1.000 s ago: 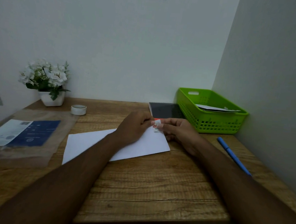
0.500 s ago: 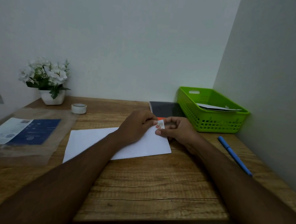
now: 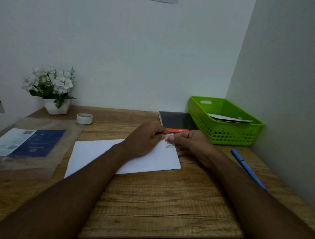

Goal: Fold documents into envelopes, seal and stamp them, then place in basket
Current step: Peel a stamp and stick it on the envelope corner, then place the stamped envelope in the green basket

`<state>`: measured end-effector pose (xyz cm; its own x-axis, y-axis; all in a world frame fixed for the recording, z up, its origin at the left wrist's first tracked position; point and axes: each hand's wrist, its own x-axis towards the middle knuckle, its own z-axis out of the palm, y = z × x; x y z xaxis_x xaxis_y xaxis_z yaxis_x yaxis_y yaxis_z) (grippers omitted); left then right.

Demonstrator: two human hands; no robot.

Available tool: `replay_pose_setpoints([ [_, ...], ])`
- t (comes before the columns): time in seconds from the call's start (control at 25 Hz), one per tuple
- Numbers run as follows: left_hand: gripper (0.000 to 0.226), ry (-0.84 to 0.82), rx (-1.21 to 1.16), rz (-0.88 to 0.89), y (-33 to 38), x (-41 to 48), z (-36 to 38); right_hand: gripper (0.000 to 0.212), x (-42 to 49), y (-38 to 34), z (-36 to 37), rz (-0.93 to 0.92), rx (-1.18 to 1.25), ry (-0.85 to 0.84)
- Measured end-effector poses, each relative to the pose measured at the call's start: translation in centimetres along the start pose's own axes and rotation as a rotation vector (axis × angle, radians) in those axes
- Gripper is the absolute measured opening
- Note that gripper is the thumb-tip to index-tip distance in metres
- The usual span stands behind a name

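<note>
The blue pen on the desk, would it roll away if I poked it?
Probably a little. The blue pen looks round and slim, lying loose on the flat wooden desk, so a sideways poke could roll it. It looks light and stiff. The wall close by would likely stop it.

Desk (image 3: 163, 206) front lies bare; basket (image 3: 222, 133), notebook (image 3: 177, 120) and pen (image 3: 248, 168) crowd the right; bag (image 3: 29, 145) fills the left.
</note>
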<state>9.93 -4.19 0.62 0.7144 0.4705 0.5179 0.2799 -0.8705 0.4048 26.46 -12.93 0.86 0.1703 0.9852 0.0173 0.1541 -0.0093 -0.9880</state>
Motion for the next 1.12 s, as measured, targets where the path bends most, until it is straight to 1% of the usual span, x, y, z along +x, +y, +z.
replay_pose_setpoints([
  [0.08,0.019,0.012,0.023,0.011,0.1,-0.1,0.1,0.013,0.0,0.1,0.0,0.004,-0.037,0.010],
  [0.24,0.015,0.151,0.056,-0.013,0.6,-0.1,0.1,0.008,0.2,0.2,-0.2,-0.011,-0.033,0.087],
  [0.32,0.012,0.228,0.123,0.017,0.9,0.0,-0.3,0.011,0.3,0.0,-0.4,-0.059,0.025,0.179],
  [0.36,0.011,0.310,0.186,0.046,1.1,0.1,-0.4,0.015,0.3,-0.2,-0.6,-0.079,0.066,0.232],
  [0.4,0.012,0.425,0.272,0.075,1.3,0.2,-0.4,0.016,0.2,-0.4,-0.7,-0.096,0.097,0.291],
  [0.48,0.018,0.636,0.415,0.112,2.1,0.1,-0.3,0.012,-0.1,-0.9,-0.7,-0.130,0.131,0.412],
  [0.52,0.019,0.686,0.433,0.133,2.6,0.0,-0.2,0.013,-0.3,-1.2,-0.8,-0.146,0.155,0.466],
  [0.56,0.018,0.702,0.434,0.157,3.2,-0.2,0.1,0.015,-0.5,-1.4,-0.9,-0.164,0.190,0.519],
  [0.64,0.015,0.689,0.435,0.172,4.0,-0.7,0.4,0.017,-0.9,-1.8,-1.2,-0.206,0.293,0.623],
  [0.72,0.017,0.659,0.351,0.122,4.6,-1.1,0.7,0.014,-1.3,-2.1,-1.5,-0.247,0.405,0.695],
  [0.76,0.018,0.644,0.249,0.081,5.1,-1.2,0.8,0.010,-1.6,-2.2,-1.6,-0.266,0.463,0.725],
  [0.88,0.027,0.606,-0.177,-0.042,8.2,-0.5,1.7,0.005,-3.0,-2.6,-1.9,-0.331,0.627,0.826],
  [0.96,0.036,0.584,-0.408,-0.104,10.5,0.4,2.8,0.004,-4.0,-2.8,-2.7,-0.352,0.695,0.906],
  [1.04,0.041,0.564,-0.503,-0.097,12.4,1.7,4.3,0.006,-4.9,-3.0,-4.2,-0.348,0.751,1.004],
  [1.12,0.039,0.555,-0.519,-0.111,13.8,3.0,5.6,0.007,-5.2,-3.0,-5.8,-0.323,0.786,1.072],
])
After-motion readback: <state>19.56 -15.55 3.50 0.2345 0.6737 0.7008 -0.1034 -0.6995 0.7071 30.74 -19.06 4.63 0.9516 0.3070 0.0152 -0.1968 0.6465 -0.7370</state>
